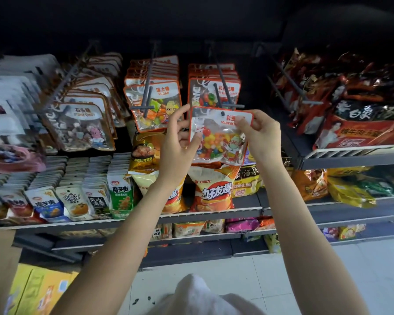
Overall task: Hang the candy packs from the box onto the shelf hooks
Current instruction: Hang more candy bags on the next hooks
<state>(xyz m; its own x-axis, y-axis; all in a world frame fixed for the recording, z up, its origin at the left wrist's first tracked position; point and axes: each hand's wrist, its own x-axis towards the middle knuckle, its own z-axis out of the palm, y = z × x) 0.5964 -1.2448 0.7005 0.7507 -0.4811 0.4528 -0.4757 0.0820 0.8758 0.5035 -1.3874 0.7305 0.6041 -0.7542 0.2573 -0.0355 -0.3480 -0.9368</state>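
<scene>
Pack in hand: colour bean candy pack [218, 135], held up in front of the shelf, just below the tip of the hook [225, 96] that carries the matching packs [214, 87].
Left hand [175, 144]: thumb and fingers pinching the pack's left edge, index finger lifted and straight.
Right hand [259, 135]: pinching the top right corner of the pack's header, fingers curled round it.
Hang hole [222, 113]: small dark spot in the white header, apparently level with the hook tip or a touch under it; hard to judge whether the tip is already in.
Neighbouring hooks: sugar packs [155, 105] to the left, stone candy packs [82, 126] further left.
Box: yellow carton [37, 292] at lower left, on the floor, contents not visible.
Step in hand: likely threading the hole onto the hook tip.
Risk, missed hole: header sliding under the upturned tip, pack dropping once released.
Risk, torn header: pushing while misaligned, straining the thin film round the hole.
Risk, knocked stock: left hand close to the sugar packs, easily nudged.
</scene>
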